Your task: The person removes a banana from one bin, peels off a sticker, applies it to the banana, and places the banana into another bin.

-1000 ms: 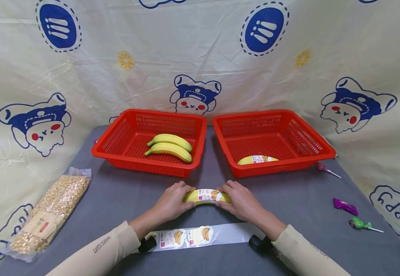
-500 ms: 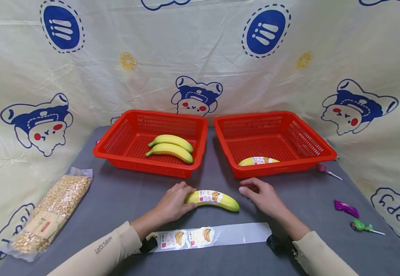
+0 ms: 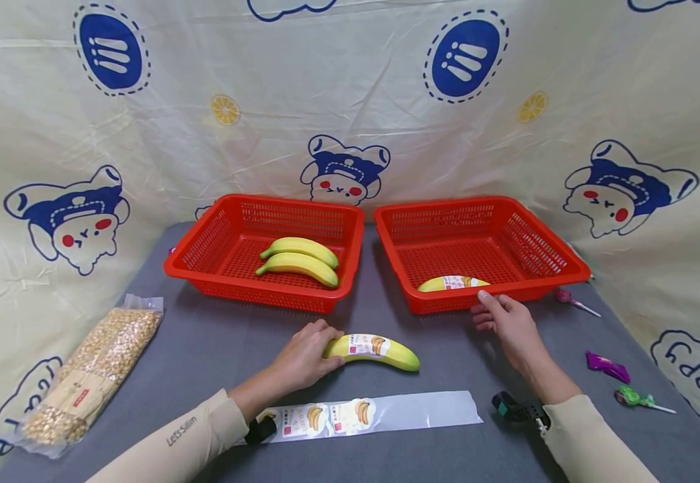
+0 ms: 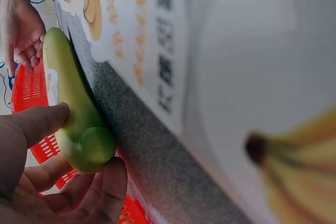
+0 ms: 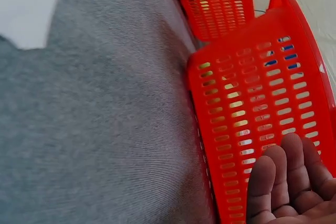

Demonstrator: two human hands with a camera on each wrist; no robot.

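Observation:
My left hand (image 3: 306,355) holds one end of a yellow banana (image 3: 399,355) lying on the table. Thumb and fingers wrap that end in the left wrist view, where the banana (image 4: 79,103) looks greenish. A white label (image 3: 368,345) with a banana picture sits on its upper side. My right hand (image 3: 514,333) hovers by the front wall of the right red basket (image 3: 543,290), holding nothing. Its fingers are loosely bent before the slotted wall in the right wrist view; whether they touch it I cannot tell. Inside that basket lies a labelled banana (image 3: 434,284).
Two unlabelled bananas (image 3: 298,263) lie in the left red basket (image 3: 205,275). A label strip (image 3: 410,410) stretches in front of me. At left is a bag of pale kernels (image 3: 99,362); at right, a purple-wrapped candy (image 3: 607,367), a green lollipop (image 3: 630,396) and a dark pink lollipop (image 3: 564,295).
My right hand has let go of the banana's right end and moved right and forward to the right basket's front. My left hand has kept its grip on the other end.

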